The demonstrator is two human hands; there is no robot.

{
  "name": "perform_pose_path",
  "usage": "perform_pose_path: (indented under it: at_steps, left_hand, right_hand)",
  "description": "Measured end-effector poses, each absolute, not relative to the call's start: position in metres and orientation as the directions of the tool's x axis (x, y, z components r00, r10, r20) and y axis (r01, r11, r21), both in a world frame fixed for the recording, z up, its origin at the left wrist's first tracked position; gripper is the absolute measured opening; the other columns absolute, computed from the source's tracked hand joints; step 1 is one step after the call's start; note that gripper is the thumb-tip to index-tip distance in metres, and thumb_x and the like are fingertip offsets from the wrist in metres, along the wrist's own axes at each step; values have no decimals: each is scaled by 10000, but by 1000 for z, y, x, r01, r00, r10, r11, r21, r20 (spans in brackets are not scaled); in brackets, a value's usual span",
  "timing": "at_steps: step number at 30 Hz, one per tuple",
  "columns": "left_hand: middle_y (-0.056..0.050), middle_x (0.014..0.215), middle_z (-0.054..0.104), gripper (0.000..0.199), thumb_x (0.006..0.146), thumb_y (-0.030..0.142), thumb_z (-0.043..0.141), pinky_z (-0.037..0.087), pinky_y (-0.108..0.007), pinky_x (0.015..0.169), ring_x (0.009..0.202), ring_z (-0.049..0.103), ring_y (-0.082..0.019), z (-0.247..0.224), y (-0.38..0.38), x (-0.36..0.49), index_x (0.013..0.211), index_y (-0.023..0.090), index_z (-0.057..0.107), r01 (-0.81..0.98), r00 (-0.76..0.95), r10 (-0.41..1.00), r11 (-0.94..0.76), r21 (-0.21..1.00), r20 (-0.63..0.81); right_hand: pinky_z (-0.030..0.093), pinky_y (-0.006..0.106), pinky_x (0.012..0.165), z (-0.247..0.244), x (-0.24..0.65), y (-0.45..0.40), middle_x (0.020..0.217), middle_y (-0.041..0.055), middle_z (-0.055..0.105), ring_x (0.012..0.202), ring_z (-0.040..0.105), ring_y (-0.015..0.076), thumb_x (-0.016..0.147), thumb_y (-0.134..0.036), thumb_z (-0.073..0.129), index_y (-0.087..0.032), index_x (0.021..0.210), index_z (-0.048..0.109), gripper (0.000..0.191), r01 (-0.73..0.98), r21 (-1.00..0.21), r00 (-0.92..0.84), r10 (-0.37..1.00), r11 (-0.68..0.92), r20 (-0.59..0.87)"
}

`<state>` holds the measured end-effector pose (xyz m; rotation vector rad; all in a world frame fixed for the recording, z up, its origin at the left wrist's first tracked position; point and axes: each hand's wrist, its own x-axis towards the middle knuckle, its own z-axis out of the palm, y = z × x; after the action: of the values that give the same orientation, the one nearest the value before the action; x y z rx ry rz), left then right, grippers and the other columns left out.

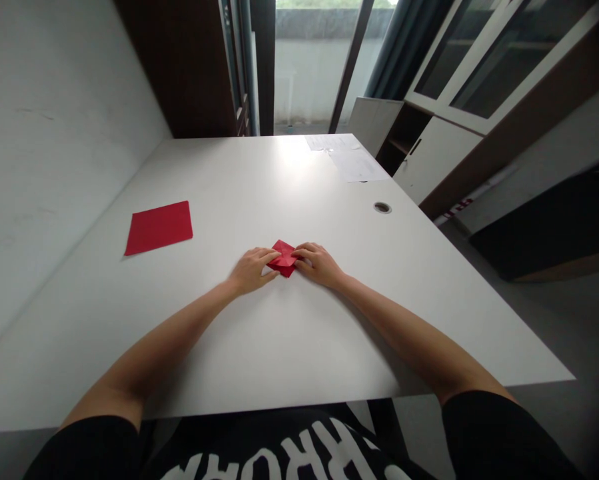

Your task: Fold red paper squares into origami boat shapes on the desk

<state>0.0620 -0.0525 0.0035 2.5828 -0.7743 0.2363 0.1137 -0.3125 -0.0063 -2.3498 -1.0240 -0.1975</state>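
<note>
A small folded piece of red origami paper [284,259] lies on the white desk [299,347], near the middle of the near half. My left hand [252,271] presses its left side, fingertips on the upper flap. My right hand [317,264] rests on its right side, fingers over the paper's corner. Both hands pinch the fold between them from either side. Part of the fold lies hidden under my fingers. A flat sheet of red paper [158,228] lies to the left, well away from both hands.
Loose white papers [346,157] lie at the desk's far edge, and a round cable grommet [382,207] sits near the right side. A white wall [64,133] runs along the left edge. Cabinets with glass doors [499,67] stand to the right.
</note>
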Motion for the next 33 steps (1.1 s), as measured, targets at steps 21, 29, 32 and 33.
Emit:
perform_pose_path:
  at_steps: [21, 29, 32, 33]
  left_hand:
    - [-41, 1143, 727, 183, 904, 220, 633, 474, -426, 1012, 1127, 595, -242, -1, -50, 63, 1048, 245, 742, -519, 846, -398, -766, 378, 356]
    - [-44, 958, 743, 163, 940, 244, 604, 492, -392, 893, 947, 590, -225, -1, -42, 57, 960, 232, 766, -415, 901, -285, -782, 465, 326]
    - [-22, 910, 754, 145, 930, 232, 613, 489, -366, 847, 889, 597, -212, -2, -45, 56, 939, 227, 758, -335, 934, -197, -767, 547, 297]
    - [-19, 905, 757, 143, 928, 233, 615, 486, -363, 840, 884, 599, -211, -2, -47, 56, 938, 228, 757, -318, 940, -181, -767, 558, 289]
  right_hand:
    - [416, 398, 926, -7, 107, -304, 1053, 84, 724, 1000, 599, 241, 1004, -273, 566, -251, 1102, 754, 213, 807, -255, 590, 710, -532, 384]
    - [429, 330, 818, -11, 110, -303, 840, 50, 667, 812, 577, 192, 1021, -313, 523, -213, 830, 715, 289, 717, -448, 690, 635, -534, 348]
    - [421, 303, 738, -11, 112, -301, 744, 28, 620, 728, 549, 172, 1016, -324, 513, -209, 699, 642, 361, 648, -525, 750, 585, -552, 310]
    - [415, 298, 719, -10, 113, -300, 732, 24, 614, 715, 545, 169, 1009, -326, 520, -210, 697, 636, 353, 631, -537, 764, 570, -560, 303]
